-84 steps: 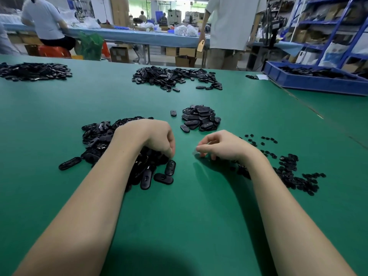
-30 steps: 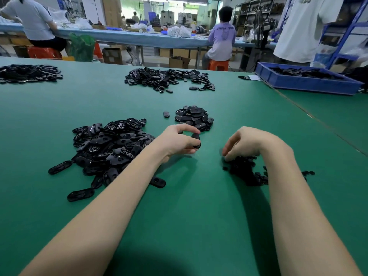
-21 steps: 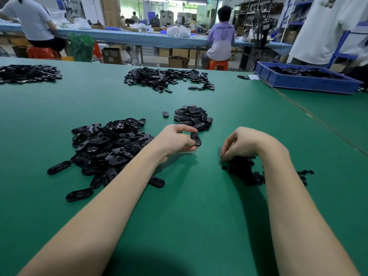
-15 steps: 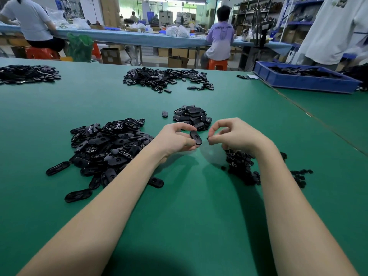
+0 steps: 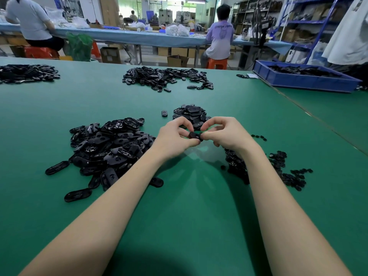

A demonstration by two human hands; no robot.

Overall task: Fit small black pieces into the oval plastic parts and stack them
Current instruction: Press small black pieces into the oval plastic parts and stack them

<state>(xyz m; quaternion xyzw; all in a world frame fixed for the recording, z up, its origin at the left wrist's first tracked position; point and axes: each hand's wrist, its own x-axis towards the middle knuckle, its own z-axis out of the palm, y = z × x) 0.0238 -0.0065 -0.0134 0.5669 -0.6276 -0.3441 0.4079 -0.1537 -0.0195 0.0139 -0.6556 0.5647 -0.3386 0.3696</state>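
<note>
The left hand (image 5: 175,139) pinches one black oval plastic part (image 5: 196,135) just in front of the small stack of finished black ovals (image 5: 191,116), while the right hand (image 5: 225,135) pinches at its end, presumably seating a small black piece hidden by the fingers; a misaligned press could pop it onto the green table (image 5: 189,206).

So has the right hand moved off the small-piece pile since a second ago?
Yes. The right hand has lifted off the small pieces and swung left, toward the finished stack, meeting the left hand at the oval part.
</note>
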